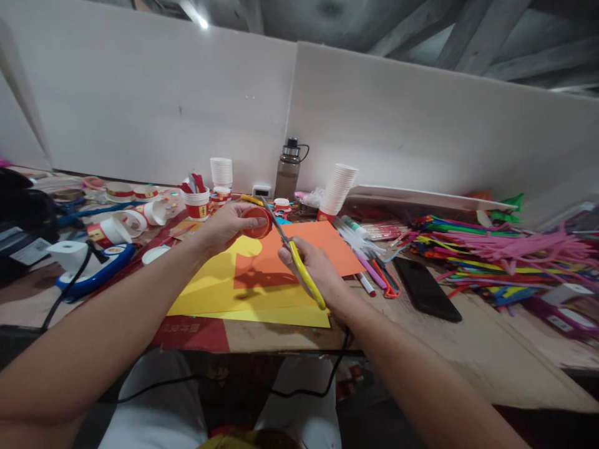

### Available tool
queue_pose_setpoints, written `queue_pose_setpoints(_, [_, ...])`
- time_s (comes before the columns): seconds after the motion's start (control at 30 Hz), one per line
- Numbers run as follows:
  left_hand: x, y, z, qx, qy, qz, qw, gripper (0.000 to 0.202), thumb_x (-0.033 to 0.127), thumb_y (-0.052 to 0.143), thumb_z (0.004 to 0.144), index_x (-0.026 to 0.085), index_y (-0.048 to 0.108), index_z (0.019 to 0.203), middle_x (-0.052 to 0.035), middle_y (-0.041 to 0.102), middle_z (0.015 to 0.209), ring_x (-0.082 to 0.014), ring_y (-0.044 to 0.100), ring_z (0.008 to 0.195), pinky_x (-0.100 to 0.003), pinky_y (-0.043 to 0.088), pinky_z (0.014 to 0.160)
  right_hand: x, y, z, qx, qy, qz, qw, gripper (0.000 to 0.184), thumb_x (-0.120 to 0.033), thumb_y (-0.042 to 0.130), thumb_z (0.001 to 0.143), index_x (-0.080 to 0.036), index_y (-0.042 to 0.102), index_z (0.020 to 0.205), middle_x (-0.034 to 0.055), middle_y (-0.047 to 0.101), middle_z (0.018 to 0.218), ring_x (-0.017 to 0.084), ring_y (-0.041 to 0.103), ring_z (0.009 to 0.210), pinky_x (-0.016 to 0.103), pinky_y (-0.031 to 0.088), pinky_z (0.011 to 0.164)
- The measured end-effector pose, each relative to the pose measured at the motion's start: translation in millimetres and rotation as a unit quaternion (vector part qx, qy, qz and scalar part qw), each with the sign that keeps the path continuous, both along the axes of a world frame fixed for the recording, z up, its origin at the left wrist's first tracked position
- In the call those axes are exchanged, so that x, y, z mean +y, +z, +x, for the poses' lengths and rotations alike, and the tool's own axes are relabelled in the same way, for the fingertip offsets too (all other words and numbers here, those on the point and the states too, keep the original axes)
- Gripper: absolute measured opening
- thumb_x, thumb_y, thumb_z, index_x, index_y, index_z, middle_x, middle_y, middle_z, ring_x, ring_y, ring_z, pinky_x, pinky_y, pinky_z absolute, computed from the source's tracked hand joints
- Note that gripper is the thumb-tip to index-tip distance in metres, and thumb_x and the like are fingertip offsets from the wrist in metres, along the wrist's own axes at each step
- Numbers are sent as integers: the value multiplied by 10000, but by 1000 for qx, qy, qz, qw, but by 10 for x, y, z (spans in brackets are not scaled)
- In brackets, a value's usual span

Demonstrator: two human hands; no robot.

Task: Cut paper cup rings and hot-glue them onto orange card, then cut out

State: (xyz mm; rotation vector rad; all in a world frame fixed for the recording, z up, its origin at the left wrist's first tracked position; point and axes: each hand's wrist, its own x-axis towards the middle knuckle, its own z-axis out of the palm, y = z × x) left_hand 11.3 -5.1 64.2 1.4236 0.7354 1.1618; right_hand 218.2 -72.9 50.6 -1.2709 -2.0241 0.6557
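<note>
My left hand (227,226) is closed around a round orange-red piece (256,226), held above the table with the thumb on its face. Whether it is paper or part of a cup, I cannot tell. A short yellow piece (251,199) shows at its upper edge. In my right hand (314,265) are scissors (302,268) with yellow handles, their blades pointing up and left beside the round piece. It is unclear whether the blades touch it. Beneath both hands lie an orange sheet (322,246) and yellow sheets (201,296) of paper.
Stacked white paper cups (339,187) and a water bottle (287,171) stand at the back. Right of the paper are markers (369,265), a black phone (427,290) and colourful pipe cleaners (515,249). Cut cups (110,231) and a blue-based tool (100,271) lie left.
</note>
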Motion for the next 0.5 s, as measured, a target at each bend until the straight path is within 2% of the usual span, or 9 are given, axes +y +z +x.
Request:
queue_pose_setpoints(0.23, [15,7,-34,29,13,-1,999,249,265,820,580,124,754,773,-62,715,752,-156,621,673,-275,456,682,24,-39,13,-14,2,15,1000,406,-603,454,888,-224,425,744,-58,410,621,107,370,574,240,272,543])
queue_pose_setpoints(0.5, [39,7,-73,51,2,13,999,202,278,817,598,153,758,746,-45,704,721,-138,601,658,-256,440,649,24,-39,17,-21,3,7,1000,409,-615,456,882,-222,459,767,-54,414,628,110,374,580,242,264,541])
